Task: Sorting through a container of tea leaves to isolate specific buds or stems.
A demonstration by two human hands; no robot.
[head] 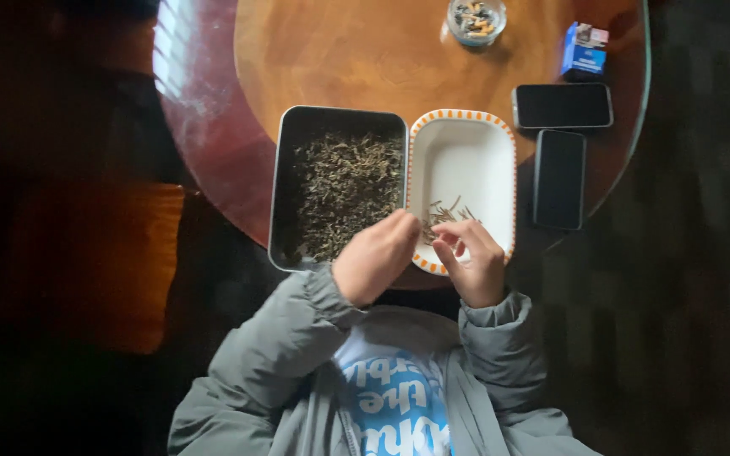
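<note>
Both hands are working at the table's near edge, left hand [375,257] curled shut over the metal tray [285,198], right hand [471,262] pinching stems [447,214] over the white dish [466,156], blue packet [584,51] sitting far-right.

A home sitting room: round glass-topped wooden table [365,51], ashtray [476,20], two phones [562,105].

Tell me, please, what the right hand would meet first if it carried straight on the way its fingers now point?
Probably the small pile of thin stems in the white dish; the right hand points up over it, though height is unclear.
</note>
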